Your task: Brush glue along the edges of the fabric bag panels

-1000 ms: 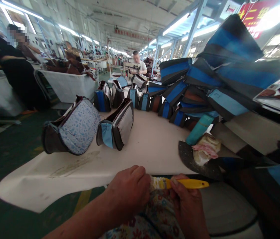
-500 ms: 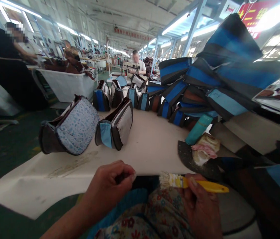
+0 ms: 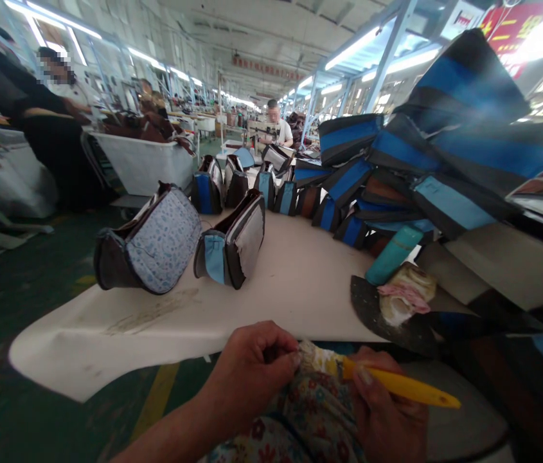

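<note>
My right hand (image 3: pixel 382 399) holds a yellow-handled brush (image 3: pixel 396 384) near the table's front edge, its pale, worn bristles pointing left. My left hand (image 3: pixel 264 366) is closed in a pinch, its fingertips at the bristle tips; whether it grips bristles or something small is too fine to tell. Beyond the hands, on the pale table (image 3: pixel 300 296), stand a blue-patterned bag piece (image 3: pixel 168 238) and a grey one with a light-blue end (image 3: pixel 216 258). Both are open at the top.
At the right are a teal bottle (image 3: pixel 394 254), a stained container with a pink cloth (image 3: pixel 403 299) and a high pile of blue and grey bag pieces (image 3: pixel 464 90). More bags line the table's back. A white bin (image 3: pixel 148 161) and people are at the left.
My left hand has moved right, up to the bristles. The brush has tilted, its handle end lower. The view has shifted slightly, and a person at the far left shows more.
</note>
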`<state>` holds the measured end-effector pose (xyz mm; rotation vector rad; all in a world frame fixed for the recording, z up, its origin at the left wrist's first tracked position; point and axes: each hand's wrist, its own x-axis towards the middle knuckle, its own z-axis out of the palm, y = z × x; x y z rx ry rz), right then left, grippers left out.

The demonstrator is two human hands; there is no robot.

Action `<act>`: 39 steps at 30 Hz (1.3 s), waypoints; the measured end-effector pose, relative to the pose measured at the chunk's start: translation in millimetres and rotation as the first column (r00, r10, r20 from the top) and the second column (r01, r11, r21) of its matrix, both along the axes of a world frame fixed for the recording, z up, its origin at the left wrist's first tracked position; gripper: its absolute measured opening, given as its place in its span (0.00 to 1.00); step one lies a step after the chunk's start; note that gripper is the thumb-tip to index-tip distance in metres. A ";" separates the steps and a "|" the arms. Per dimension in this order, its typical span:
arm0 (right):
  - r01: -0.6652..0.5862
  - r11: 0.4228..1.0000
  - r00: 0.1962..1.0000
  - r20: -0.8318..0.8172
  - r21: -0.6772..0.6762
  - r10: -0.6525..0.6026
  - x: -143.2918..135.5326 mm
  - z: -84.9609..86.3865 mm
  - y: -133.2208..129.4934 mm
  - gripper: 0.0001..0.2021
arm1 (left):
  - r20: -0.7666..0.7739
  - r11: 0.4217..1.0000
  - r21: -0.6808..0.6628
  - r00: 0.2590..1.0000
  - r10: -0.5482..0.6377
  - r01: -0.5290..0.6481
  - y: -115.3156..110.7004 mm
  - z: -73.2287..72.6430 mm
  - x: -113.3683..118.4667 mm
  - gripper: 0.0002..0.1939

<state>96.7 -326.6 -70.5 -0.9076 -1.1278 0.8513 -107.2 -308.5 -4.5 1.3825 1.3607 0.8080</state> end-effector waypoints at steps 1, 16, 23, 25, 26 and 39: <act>-0.007 1.000 1.000 0.008 0.011 0.007 -2.0 0.3 -0.4 0.01 | -0.008 1.000 -0.004 1.000 -0.002 0.002 0.2 0.1 -0.4 0.07; 0.145 0.983 0.977 0.139 0.115 -0.161 -22.7 10.9 -7.8 0.01 | 0.072 0.997 -0.080 0.997 0.009 -0.003 3.8 -5.8 3.1 0.06; 0.104 0.986 0.965 0.225 0.133 -0.133 -19.9 13.1 -7.5 0.03 | 0.193 0.988 -0.140 0.981 -0.033 0.061 9.9 -21.4 -3.4 0.08; 0.035 0.984 0.961 0.265 0.177 -0.082 -14.4 10.9 -5.1 0.05 | 0.228 0.985 -0.159 0.973 -0.026 0.063 12.2 -26.1 -4.6 0.10; 0.012 0.980 0.958 0.279 0.197 -0.067 -12.2 9.8 -4.0 0.06 | 0.235 0.984 -0.165 0.972 -0.026 0.066 13.3 -27.3 -5.0 0.10; -0.078 0.985 0.926 0.376 0.155 0.014 -11.7 3.6 -6.7 0.04 | 0.164 0.988 -0.111 0.982 -0.088 0.107 13.8 -32.8 -5.8 0.06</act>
